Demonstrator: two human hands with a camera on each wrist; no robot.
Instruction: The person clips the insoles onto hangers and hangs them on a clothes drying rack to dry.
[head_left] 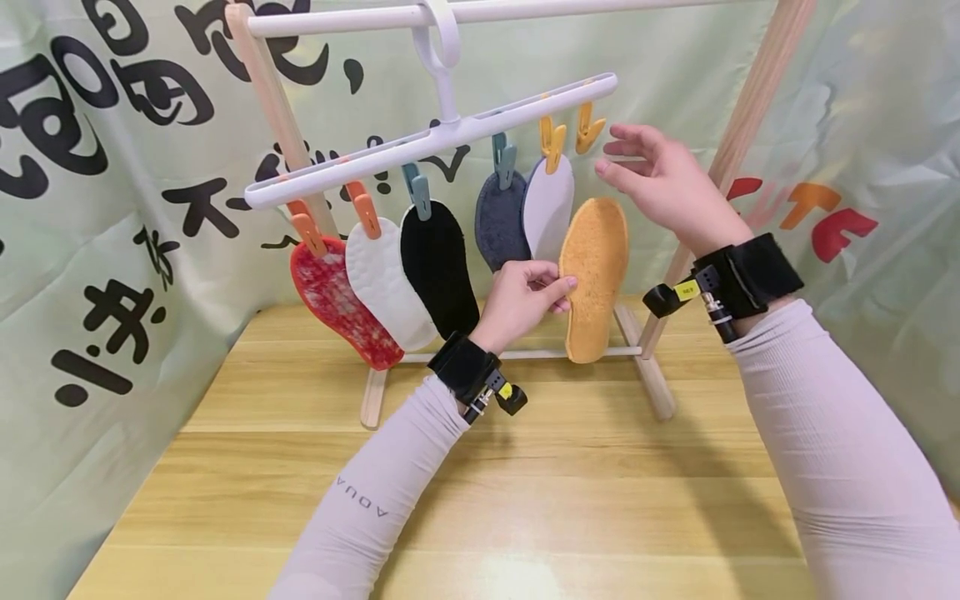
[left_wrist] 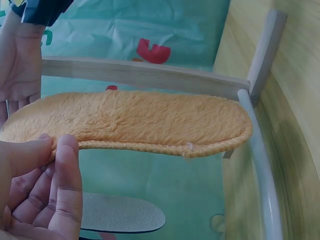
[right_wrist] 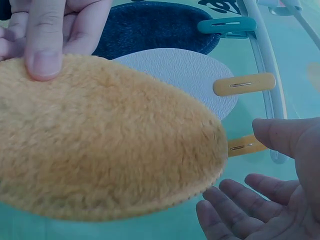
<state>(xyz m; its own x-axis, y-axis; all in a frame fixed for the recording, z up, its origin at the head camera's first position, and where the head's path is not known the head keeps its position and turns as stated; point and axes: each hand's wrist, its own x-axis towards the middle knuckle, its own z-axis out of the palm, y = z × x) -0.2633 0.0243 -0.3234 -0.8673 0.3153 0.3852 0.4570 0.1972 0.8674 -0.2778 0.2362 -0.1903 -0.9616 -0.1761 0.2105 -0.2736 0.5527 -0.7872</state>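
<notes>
An orange fuzzy insole (head_left: 596,279) stands upright, its left edge pinched between thumb and fingers of my left hand (head_left: 522,302). In the left wrist view the thumb and fingertips grip the insole's stitched rim (left_wrist: 150,146). My right hand (head_left: 663,187) is raised at the right end of the white hanger (head_left: 450,132), fingers spread and holding nothing. Beside its fingertips hangs a yellow clip (head_left: 588,131) with nothing in it, just above the orange insole. In the right wrist view the insole's end partly overlaps that yellow clip (right_wrist: 245,146); whether they touch I cannot tell.
Clipped along the tilted hanger are a red insole (head_left: 341,296), a white one (head_left: 390,283), a black one (head_left: 438,267), a dark blue one (head_left: 498,221) and a pale one (head_left: 547,204). A wooden rack (head_left: 757,92) with a white rail (head_left: 337,20) stands on the wooden table (head_left: 525,492).
</notes>
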